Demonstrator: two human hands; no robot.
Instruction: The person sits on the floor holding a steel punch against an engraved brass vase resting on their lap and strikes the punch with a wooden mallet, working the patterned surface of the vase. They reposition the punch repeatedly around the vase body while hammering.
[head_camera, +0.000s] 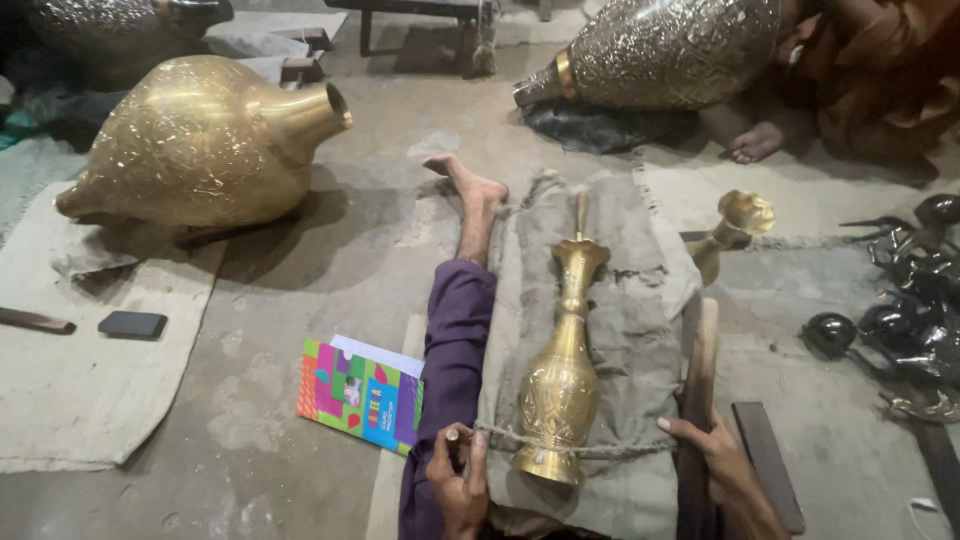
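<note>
Both hands sit low in the view, one on each side of a brass vase (562, 385) that lies along a grey cloth (625, 330) over the person's lap. The left hand (458, 482) is closed, its fingers pinched on one end of a rope (580, 449) that crosses the vase just above its foot. The right hand (722, 468) is wrapped around the lower end of a long wooden stick (697, 385) beside the cloth's right edge (whether the rope's far end is tied to that stick I cannot tell).

As a judgement, the rope serves as a hold-down, so doing this well means keeping it taut and square across the narrow part by the foot, where it cannot slide toward the belly, with even pull from both sides so the vase does not roll on the cloth.

The vase lies between the two hands, foot toward the person and slim neck pointing away, toward the bare foot (470, 185) of the outstretched leg in a purple trouser leg (455, 340). The left hand is just beside the vase's foot; the right is a little farther off. A colourful booklet (360, 395) lies on the floor to the left, and a large brass vessel (205, 140) rests well apart on a mat.
</note>
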